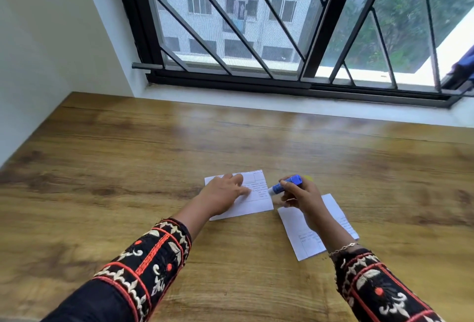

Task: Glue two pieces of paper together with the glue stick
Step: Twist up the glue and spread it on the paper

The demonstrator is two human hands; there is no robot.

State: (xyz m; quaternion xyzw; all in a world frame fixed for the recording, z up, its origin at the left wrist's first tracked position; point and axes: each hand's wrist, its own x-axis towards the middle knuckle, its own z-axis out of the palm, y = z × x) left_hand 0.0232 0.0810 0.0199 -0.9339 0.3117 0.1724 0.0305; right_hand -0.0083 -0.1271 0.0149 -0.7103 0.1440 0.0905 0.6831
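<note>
On the wooden bench [128, 157], near its front middle, the left hand [225, 193] lies flat with its grip released, fingers spread, pinning the first paper [259, 193]. At three o'clock from it the right hand [300, 198] has its grip clenched around the blue glue stick [286, 183], whose pale tip points toward nine o'clock and meets, or nearly meets, the right edge of that sheet. The second paper [295, 221] lies at about five o'clock from the first, just beside it, partly under the right forearm.

The likely trouble: working right at the edge, the stick may run off and smear glue on the bench, or catch the edge and crumple or lift it if the left hand's pressure sits too far away. The right forearm could drag the second paper out of place. A small yellow object, perhaps the cap, shows blurred behind the right hand; I cannot tell. Nothing else crowds the bench; the barred window [282, 26] stands at twelve o'clock.
</note>
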